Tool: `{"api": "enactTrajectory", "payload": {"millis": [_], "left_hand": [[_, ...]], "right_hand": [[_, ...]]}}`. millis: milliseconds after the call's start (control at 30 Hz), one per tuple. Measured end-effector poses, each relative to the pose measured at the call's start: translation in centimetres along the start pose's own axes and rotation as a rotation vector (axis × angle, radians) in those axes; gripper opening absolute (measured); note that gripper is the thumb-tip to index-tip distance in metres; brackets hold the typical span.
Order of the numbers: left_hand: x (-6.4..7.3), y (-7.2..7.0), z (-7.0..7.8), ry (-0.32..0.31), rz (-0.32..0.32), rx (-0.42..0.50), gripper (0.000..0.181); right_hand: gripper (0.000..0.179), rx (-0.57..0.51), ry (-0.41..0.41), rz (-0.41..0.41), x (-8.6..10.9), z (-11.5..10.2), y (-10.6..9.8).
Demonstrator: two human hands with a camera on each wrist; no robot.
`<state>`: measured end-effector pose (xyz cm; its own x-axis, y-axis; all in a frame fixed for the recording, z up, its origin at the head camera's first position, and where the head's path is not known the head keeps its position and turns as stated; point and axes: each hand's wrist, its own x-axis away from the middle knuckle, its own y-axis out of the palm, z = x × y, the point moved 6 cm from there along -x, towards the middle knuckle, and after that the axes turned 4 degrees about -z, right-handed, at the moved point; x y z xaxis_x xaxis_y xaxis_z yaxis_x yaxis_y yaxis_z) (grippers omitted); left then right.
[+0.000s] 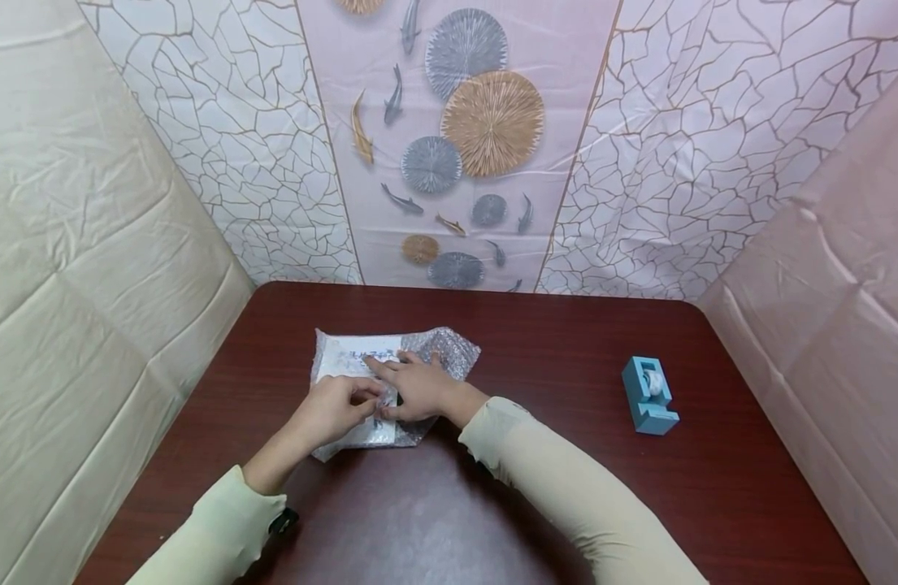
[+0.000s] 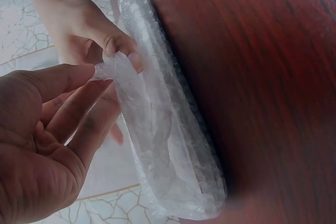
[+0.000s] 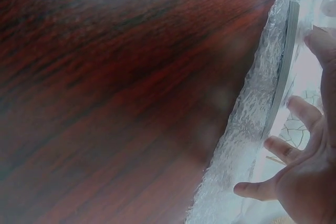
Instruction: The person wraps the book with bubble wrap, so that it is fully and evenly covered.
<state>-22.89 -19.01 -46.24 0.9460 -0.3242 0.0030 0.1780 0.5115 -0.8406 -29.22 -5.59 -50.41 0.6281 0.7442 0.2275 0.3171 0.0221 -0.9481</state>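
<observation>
A white book with blue print on its cover lies on bubble wrap, left of the table's middle. The stacked page edge shows in the right wrist view. Over the book's near half, my left hand pinches a gathered bit of the clear wrap between thumb and finger, plainest in the left wrist view. My right hand rests on the book's right part with its fingers spread, its thumb close to the left fingertips. Part of the cover is hidden under both hands.
A blue tape dispenser with a roll in it stands on the right side of the dark red wooden table. Patterned cloth hangs behind the table, and pale padded walls flank both sides.
</observation>
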Motion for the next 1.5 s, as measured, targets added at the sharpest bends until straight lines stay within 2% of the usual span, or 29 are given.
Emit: {"api": "enactTrajectory", "payload": {"millis": [200, 533, 733, 900, 967, 1133, 1200, 1267, 1367, 1433, 1500], "left_hand": [[-0.1, 0.3, 0.0, 0.026, 0.028, -0.048, 0.017], [-0.3, 0.9, 0.0, -0.005, -0.038, -0.046, 0.019], [-0.3, 1.0, 0.4, 0.013, -0.05, -0.086, 0.023], [-0.3, 0.8, 0.7, 0.061, -0.037, -0.119, 0.024], [-0.8, 1.4, -0.2, 0.081, -0.045, -0.112, 0.025], [-3.1, 4.8, -6.0, 0.156, -0.027, -0.122, 0.042], [-3.4, 5.1, -6.8, 0.172, -0.019, -0.128, 0.046], [-2.8, 4.2, -5.5, 0.159, -0.038, -0.11, 0.041], [-1.5, 2.1, -2.1, 0.125, -0.087, -0.07, 0.032], [-0.9, 1.1, -0.6, 0.104, -0.126, -0.039, 0.029], [-0.5, 0.5, 0.1, 0.087, -0.161, -0.017, 0.027]], "right_hand": [[0.071, 0.032, -0.03, -0.009, 0.2, -0.4, -0.1], [0.064, 0.051, -0.018, -0.021, 0.3, -0.5, 0.0], [0.071, 0.047, -0.025, -0.036, 0.3, -0.4, 0.1], [0.078, 0.028, -0.04, -0.058, 0.2, -0.3, 0.0], [0.077, 0.01, -0.043, -0.07, 0.3, -0.2, 0.0], [0.071, -0.007, -0.035, -0.064, 0.3, 0.0, -0.2], [0.069, 0.003, -0.031, -0.057, 0.3, 0.1, -0.3], [0.068, 0.02, -0.029, -0.055, 0.2, 0.1, -0.3], [0.069, 0.042, -0.029, -0.061, 0.2, 0.1, -0.2], [0.066, 0.041, -0.031, -0.063, 0.2, 0.2, -0.1], [0.064, 0.034, -0.037, -0.065, 0.2, 0.2, 0.0]]}}
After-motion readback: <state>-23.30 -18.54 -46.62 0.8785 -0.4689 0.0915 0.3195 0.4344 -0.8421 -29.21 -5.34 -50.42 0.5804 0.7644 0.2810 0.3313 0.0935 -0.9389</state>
